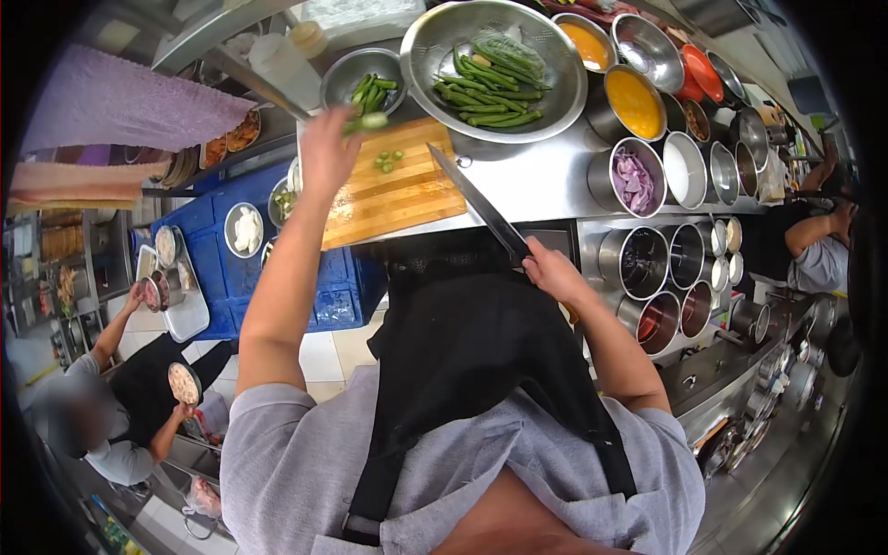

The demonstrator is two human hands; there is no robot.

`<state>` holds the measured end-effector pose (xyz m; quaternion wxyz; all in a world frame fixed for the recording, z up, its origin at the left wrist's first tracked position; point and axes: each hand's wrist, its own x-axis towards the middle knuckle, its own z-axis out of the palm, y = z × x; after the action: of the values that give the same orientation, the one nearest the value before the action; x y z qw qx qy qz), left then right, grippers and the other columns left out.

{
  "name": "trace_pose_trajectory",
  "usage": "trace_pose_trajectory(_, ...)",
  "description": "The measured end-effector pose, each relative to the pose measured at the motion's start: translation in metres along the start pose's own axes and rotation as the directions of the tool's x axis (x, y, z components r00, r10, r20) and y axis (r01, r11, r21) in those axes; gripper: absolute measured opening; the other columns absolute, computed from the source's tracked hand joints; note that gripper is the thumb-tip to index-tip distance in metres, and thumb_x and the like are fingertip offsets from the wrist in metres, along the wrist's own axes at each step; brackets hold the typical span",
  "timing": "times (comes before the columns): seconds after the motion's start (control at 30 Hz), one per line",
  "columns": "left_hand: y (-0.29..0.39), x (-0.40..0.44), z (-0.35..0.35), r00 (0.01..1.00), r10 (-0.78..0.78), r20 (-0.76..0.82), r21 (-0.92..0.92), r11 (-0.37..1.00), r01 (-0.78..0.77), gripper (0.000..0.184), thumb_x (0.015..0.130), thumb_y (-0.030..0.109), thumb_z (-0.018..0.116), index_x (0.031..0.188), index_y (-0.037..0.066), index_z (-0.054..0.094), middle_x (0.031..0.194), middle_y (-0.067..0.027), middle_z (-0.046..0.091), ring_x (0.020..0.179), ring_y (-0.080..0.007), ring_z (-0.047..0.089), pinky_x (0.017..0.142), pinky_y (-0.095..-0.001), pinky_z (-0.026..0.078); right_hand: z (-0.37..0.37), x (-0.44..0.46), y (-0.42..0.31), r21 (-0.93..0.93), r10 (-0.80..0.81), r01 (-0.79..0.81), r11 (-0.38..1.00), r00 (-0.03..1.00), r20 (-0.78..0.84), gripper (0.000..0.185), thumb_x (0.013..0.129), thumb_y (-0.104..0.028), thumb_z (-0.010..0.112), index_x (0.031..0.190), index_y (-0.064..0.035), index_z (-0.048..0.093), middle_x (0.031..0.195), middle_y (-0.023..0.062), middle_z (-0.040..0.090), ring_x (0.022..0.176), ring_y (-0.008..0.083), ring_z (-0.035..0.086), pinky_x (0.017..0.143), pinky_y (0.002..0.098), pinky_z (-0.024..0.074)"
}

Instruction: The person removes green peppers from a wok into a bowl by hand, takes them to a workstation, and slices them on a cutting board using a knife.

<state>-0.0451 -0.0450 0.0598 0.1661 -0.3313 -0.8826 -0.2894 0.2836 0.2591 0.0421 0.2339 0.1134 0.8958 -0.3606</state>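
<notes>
My left hand (330,153), slightly blurred, is closed on green okra (372,121) over the far left part of the wooden cutting board (407,199). Just beyond it stands a small metal bowl (338,88) with more okra in it. Several short cut okra pieces (388,160) lie on the board. In my right hand (552,270) is the handle of a kitchen knife (476,201); the blade points away from me, its tip above the board's right edge. A large perforated metal bowl (421,69) of whole okra (490,92) sits behind the board.
Metal containers stand to the right, among them a yellow liquid (634,102) and sliced purple onion (634,180). Left is a blue bin surface (208,222) with a white bowl (243,229). A co-worker (111,416) at lower left holds bowls; another person (819,240) is far right.
</notes>
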Motion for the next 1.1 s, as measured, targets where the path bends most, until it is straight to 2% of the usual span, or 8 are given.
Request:
trace_pose_trajectory(0.13, 0.038, 0.086, 0.032, 0.997, 0.068, -0.046, 0.014, 0.998, -0.068, 0.053, 0.079, 0.019, 0.080, 0.129, 0.015, 0.066, 0.122, -0.0151, 0.069, 0.116, -0.0372, 0.062, 0.100, -0.0493, 0.049, 0.010, -0.002, 0.011, -0.042, -0.048, 0.048, 0.998, 0.999, -0.011, 0.029, 0.101, -0.022, 0.058, 0.123, -0.0084, 0.044, 0.085, 0.0292, 0.068, 0.085, 0.0528, 0.065, 0.074, 0.0638, 0.0467)
trace_pose_trajectory(0.27, 0.098, 0.121, 0.102, 0.847, -0.124, 0.516, 0.132, 0.989, 0.064, 0.037, 0.092, 0.018, 0.060, 0.128, 0.016, 0.068, 0.124, -0.0176, 0.070, 0.116, -0.0372, 0.066, 0.098, -0.0501, 0.052, 0.009, -0.003, 0.010, -0.061, -0.044, 0.043, 0.997, 0.999, -0.007, 0.030, 0.101, -0.022, 0.058, 0.123, -0.0081, 0.044, 0.085, 0.0291, 0.068, 0.086, 0.0523, 0.065, 0.074, 0.0639, 0.0469)
trace_pose_trajectory(0.37, 0.081, 0.116, 0.173, 0.758, -0.193, 0.624, 0.382, 0.921, -0.080, 0.033, 0.092, 0.016, 0.056, 0.124, 0.015, 0.067, 0.121, -0.0171, 0.071, 0.117, -0.0370, 0.066, 0.095, -0.0523, 0.052, 0.002, -0.007, 0.004, -0.076, -0.045, 0.046, 0.996, 0.999, 0.010, 0.029, 0.101, -0.021, 0.058, 0.122, -0.0081, 0.043, 0.084, 0.0282, 0.069, 0.086, 0.0516, 0.065, 0.074, 0.0638, 0.0472)
trace_pose_trajectory(0.5, 0.105, 0.125, 0.139, 0.752, -0.212, 0.624, 0.349, 0.937, -0.025, 0.029, 0.091, 0.014, 0.056, 0.118, 0.012, 0.066, 0.119, -0.0173, 0.071, 0.114, -0.0374, 0.067, 0.092, -0.0540, 0.052, 0.000, -0.007, 0.008, -0.088, -0.051, 0.053, 0.995, 0.998, 0.026, 0.028, 0.101, -0.020, 0.057, 0.122, -0.0079, 0.043, 0.083, 0.0278, 0.068, 0.086, 0.0519, 0.065, 0.074, 0.0633, 0.0470)
trace_pose_trajectory(0.6, 0.103, 0.117, 0.097, 0.951, -0.066, 0.302, 0.135, 0.991, 0.026, 0.027, 0.087, 0.009, 0.059, 0.112, 0.007, 0.067, 0.113, -0.0180, 0.071, 0.107, -0.0397, 0.067, 0.093, -0.0525, 0.052, 0.003, -0.004, 0.009, -0.050, -0.059, 0.061, 0.997, 0.998, 0.026, 0.028, 0.101, -0.020, 0.057, 0.122, -0.0081, 0.044, 0.083, 0.0282, 0.068, 0.085, 0.0523, 0.064, 0.074, 0.0628, 0.0466)
trace_pose_trajectory(0.77, 0.064, 0.085, -0.038, 0.998, -0.065, -0.022, -0.174, 0.983, 0.060, 0.039, 0.085, 0.001, 0.069, 0.122, 0.002, 0.060, 0.114, -0.0145, 0.068, 0.098, -0.0271, 0.069, 0.087, -0.0365, 0.055, -0.003, 0.005, -0.009, -0.006, -0.091, 0.091, 0.996, 0.996, 0.023, 0.027, 0.101, -0.020, 0.058, 0.121, -0.0081, 0.044, 0.081, 0.0289, 0.067, 0.083, 0.0525, 0.064, 0.072, 0.0621, 0.0458)
trace_pose_trajectory(0.93, 0.033, 0.017, -0.118, 0.866, -0.440, -0.236, -0.749, 0.650, 0.126, 0.036, 0.089, -0.003, 0.074, 0.120, 0.001, 0.056, 0.109, -0.0078, 0.068, 0.095, -0.0113, 0.064, 0.082, -0.0242, 0.052, -0.001, 0.034, -0.026, 0.031, -0.105, 0.103, 0.994, 0.990, 0.090, 0.024, 0.101, -0.020, 0.057, 0.119, -0.0063, 0.048, 0.083, 0.0302, 0.067, 0.083, 0.0525, 0.064, 0.073, 0.0613, 0.0467)
trace_pose_trajectory(1.1, -0.006, -0.074, -0.035, 0.838, -0.546, 0.015, -0.375, 0.774, 0.511, 0.032, 0.082, 0.002, 0.082, 0.108, 0.005, 0.064, 0.097, -0.0067, 0.074, 0.083, -0.0126, 0.067, 0.077, -0.0281, 0.056, -0.001, 0.058, -0.068, -0.106, -0.127, 0.148, 0.983, 0.975, 0.184, 0.027, 0.102, -0.020, 0.054, 0.124, -0.0057, 0.046, 0.084, 0.0312, 0.068, 0.086, 0.0532, 0.065, 0.077, 0.0616, 0.0482)
